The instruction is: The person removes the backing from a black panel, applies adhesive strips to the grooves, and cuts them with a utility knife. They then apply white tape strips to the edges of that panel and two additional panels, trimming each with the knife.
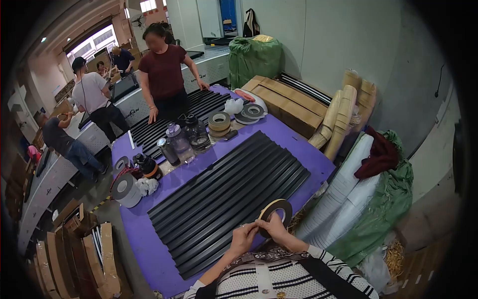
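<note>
My right hand (274, 227) is closed around the lower side of a roll of tape (285, 205), a dark ring with a yellowish outer edge. Close against it, my left hand (243, 237) pinches its fingertips together at the roll's near left side; what lies between them is too small to make out. Both hands are over the near edge of a black corrugated panel (229, 192), which lies flat on a purple-topped table (134, 224).
Across the table a person (164, 70) rests both hands on a second black ribbed panel (214, 101). Between the panels stand bottles (179, 143) and tape rolls (219, 121). Wrapped white rolls (338, 204) lean at the right; cardboard boxes (112, 259) stand at lower left.
</note>
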Available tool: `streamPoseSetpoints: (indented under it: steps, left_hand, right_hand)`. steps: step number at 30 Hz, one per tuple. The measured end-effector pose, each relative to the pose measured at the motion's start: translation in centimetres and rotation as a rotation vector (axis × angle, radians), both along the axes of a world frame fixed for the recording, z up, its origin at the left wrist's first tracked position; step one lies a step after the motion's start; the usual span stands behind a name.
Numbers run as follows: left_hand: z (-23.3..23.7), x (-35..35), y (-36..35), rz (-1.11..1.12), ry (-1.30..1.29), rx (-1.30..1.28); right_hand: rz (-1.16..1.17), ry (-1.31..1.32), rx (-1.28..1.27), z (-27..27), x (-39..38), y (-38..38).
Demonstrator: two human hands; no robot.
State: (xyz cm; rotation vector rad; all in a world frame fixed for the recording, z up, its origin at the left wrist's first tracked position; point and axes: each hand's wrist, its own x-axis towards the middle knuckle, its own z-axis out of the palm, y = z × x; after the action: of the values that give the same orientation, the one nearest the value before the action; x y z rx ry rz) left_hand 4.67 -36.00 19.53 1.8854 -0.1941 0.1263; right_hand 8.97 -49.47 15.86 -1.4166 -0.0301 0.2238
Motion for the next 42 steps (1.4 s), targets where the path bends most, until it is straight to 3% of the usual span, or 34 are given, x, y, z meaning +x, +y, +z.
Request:
streamPoseSetpoints:
  steps: [1,8,10,22,29,31,34,36,37,39,42]
  left_hand:
    - [0.0,-0.3,0.3,0.013,-0.032,-0.054]
    - [-0.5,-1.1,2.7,0.216,-0.173,0.018]
    - [-0.5,-1.2,3.2,0.205,-0.206,0.047]
    - [1.0,-1.3,5.4,0.37,-0.259,0.108]
    - [2.2,-0.8,6.5,0.368,-0.233,0.102]
    - [2.9,-0.8,7.1,0.258,-0.204,0.132]
    - [1.9,-0.1,8.1,0.309,-0.218,0.196]
    - [1.4,0.2,11.0,0.419,0.222,-0.077]
    - [0.9,0.0,12.4,0.404,0.246,-0.413]
    - [0.7,-0.4,13.8,0.395,0.239,-0.722]
    - [0.8,-0.9,14.8,0.353,0.202,-0.873]
  right_hand:
    - [0.089,-0.072,-0.258,0.0,0.0,0.2]
    - [0.209,-0.245,-0.376,0.3,0.1,3.3]
    - [0.177,-0.224,-0.219,0.5,0.0,4.4]
    - [0.572,-0.095,-0.012,3.9,1.8,7.0]
    - [0.583,-0.076,0.095,4.6,2.2,7.9]
    - [0.614,0.007,0.19,4.7,2.3,8.0]
    - [0.641,0.083,0.244,5.5,1.9,8.2]
    - [0.658,0.072,0.261,6.5,1.7,8.2]
    - [0.673,0.06,0.282,7.1,1.6,8.2]
    - [0.68,0.072,0.294,9.1,1.1,8.2]
    - [0.73,0.062,0.372,9.9,1.5,7.8]
